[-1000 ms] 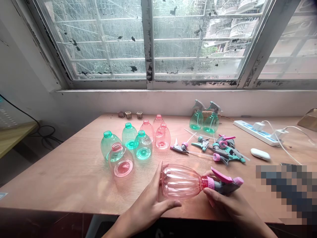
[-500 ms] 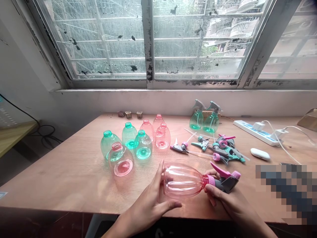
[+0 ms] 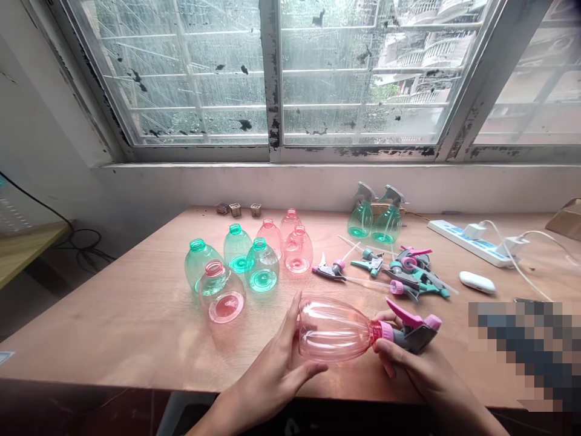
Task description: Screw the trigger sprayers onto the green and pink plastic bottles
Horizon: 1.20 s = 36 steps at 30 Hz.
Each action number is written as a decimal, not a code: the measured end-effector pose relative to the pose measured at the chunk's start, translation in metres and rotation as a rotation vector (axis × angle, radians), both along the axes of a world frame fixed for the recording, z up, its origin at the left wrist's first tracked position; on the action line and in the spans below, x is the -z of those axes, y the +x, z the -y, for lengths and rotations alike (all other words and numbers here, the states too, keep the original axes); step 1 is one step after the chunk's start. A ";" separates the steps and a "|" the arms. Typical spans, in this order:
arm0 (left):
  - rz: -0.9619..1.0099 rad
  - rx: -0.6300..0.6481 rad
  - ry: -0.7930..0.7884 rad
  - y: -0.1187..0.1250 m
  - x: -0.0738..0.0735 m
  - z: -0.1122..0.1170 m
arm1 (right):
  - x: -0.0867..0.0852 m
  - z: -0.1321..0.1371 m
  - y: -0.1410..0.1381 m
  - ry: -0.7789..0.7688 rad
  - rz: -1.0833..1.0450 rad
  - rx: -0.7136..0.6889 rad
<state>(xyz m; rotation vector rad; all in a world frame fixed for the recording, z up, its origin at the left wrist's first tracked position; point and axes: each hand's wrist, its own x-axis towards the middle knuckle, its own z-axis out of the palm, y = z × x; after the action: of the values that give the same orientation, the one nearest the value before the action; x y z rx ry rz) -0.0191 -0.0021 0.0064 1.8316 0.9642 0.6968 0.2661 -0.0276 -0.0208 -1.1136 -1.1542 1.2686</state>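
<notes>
A clear pink spray bottle (image 3: 336, 330) lies sideways in the air above the table's front edge, its base toward the left. My left hand (image 3: 279, 357) cups the base end, fingers behind it and thumb along the underside. At the neck, my right hand (image 3: 403, 357) grips around the pink collar of the grey and pink trigger sprayer (image 3: 415, 330), which sits on the bottle's mouth. Part of the right fingers is hidden behind the neck. Beyond my hands lies a pile of loose trigger sprayers (image 3: 411, 272), grey with pink or green parts.
Open-necked pink bottles (image 3: 223, 297) and green bottles (image 3: 263, 272) stand on the left half of the table (image 3: 136, 339). Two green spray bottles (image 3: 387, 224) with heads on stand at the back. A power strip (image 3: 472, 242) and a white case (image 3: 476, 282) lie to the right.
My left thumb has come slightly closer to the underside of the bottle, and the bottle has shifted a touch to the left. Otherwise things look the same.
</notes>
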 end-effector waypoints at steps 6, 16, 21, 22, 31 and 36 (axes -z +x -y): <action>-0.038 0.004 -0.077 0.000 -0.005 -0.001 | 0.002 0.003 -0.003 -0.077 -0.080 0.048; -0.007 -0.001 -0.021 0.000 0.001 -0.003 | 0.000 0.000 -0.001 0.003 -0.015 0.009; -0.037 -0.017 -0.059 0.000 -0.002 -0.001 | 0.000 -0.001 0.000 0.000 0.004 -0.004; -0.042 -0.023 -0.075 0.000 -0.004 -0.001 | 0.000 0.000 0.000 -0.001 0.006 -0.007; -0.051 -0.024 -0.067 0.001 -0.008 -0.002 | 0.003 0.000 0.001 -0.018 -0.006 -0.014; -0.011 -0.014 0.017 -0.001 -0.002 0.000 | 0.003 -0.001 0.003 0.008 0.043 -0.028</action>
<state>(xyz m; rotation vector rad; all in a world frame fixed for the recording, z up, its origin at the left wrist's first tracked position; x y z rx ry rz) -0.0206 -0.0026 0.0084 1.8467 0.9813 0.7063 0.2688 -0.0262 -0.0239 -1.1274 -1.2098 1.2657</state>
